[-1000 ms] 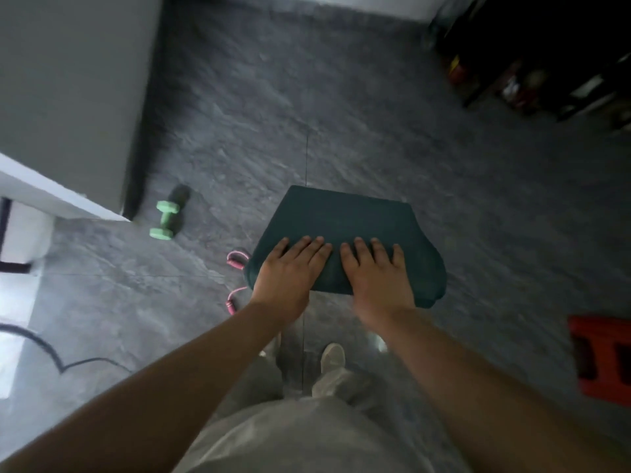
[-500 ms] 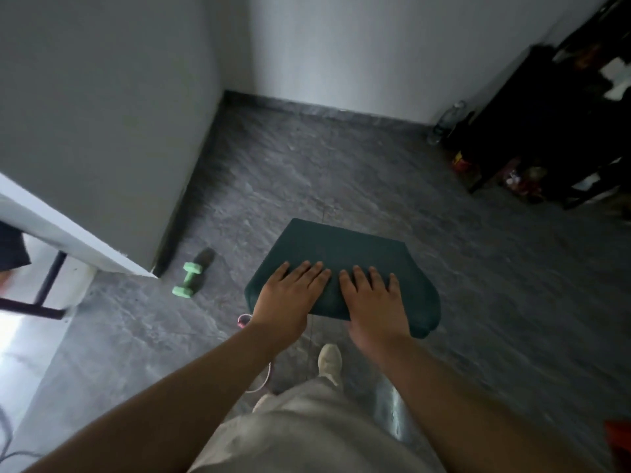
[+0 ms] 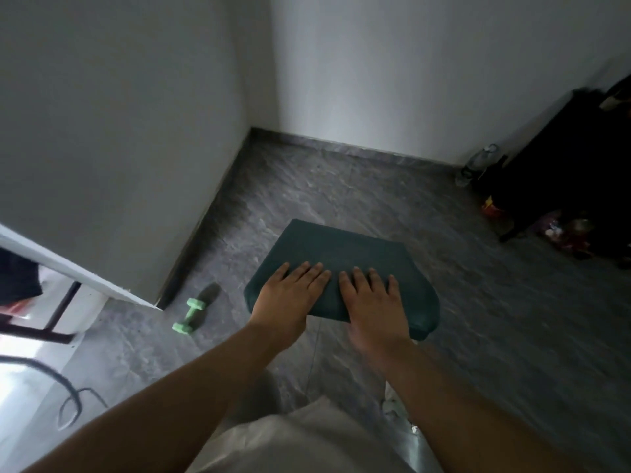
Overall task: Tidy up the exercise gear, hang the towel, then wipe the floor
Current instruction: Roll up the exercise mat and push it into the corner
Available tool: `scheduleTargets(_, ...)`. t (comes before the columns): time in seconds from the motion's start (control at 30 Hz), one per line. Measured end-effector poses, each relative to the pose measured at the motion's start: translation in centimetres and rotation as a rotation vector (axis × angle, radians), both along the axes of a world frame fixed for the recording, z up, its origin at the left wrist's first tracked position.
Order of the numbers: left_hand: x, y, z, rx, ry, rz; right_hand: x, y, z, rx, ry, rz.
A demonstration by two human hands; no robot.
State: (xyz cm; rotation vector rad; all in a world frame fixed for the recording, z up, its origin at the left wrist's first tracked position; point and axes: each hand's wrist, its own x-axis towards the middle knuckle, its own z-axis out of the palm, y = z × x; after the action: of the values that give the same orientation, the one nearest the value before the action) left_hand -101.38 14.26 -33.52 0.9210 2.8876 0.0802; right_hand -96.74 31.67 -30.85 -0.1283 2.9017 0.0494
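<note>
One dark green folded mat (image 3: 341, 247) sits at the centre of the frame, held level above the grey floor (image 3: 341, 186). In this dim light it could equally be a thick folded towel. Both hands are on its near edge: the left hand (image 3: 286, 298) and the right hand (image 3: 372, 302) lie side by side, four fingers of each flat on the top face. Both thumbs are hidden beneath the edge, so each hand seems to pinch the mat between fingers and thumb. The mat's near right corner sags and rounds over. Left of centre, one pale green dumbbell (image 3: 188, 315) lies on the floor beside the foot of the wall (image 3: 119, 148). At the upper right one clear bottle (image 3: 476, 163) stands by dark furniture (image 3: 563, 158), whose shelves hold small coloured items too blurred to name. A black cable (image 3: 68, 397) curls at the lower left, cut off by the frame edge.
</note>
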Motion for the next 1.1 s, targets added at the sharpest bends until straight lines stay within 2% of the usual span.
scheduleTargets(0.47,-22.9,-4.1,-2.7,0.036,-0.069,0.095,-25.2,-3.9,-1.6,0.081,-0.115,0.094)
scheduleTargets(0.6,-29.6,-4.3,-1.5,0.048,-0.05,0.065,-31.0,-4.4,-0.5,0.076,-0.063,0.071)
scheduleTargets(1.1,-50.9,2.8,-3.2,-0.04,-0.151,0.076,-52.5,2.8,-4.0,0.002,-0.122,0.093)
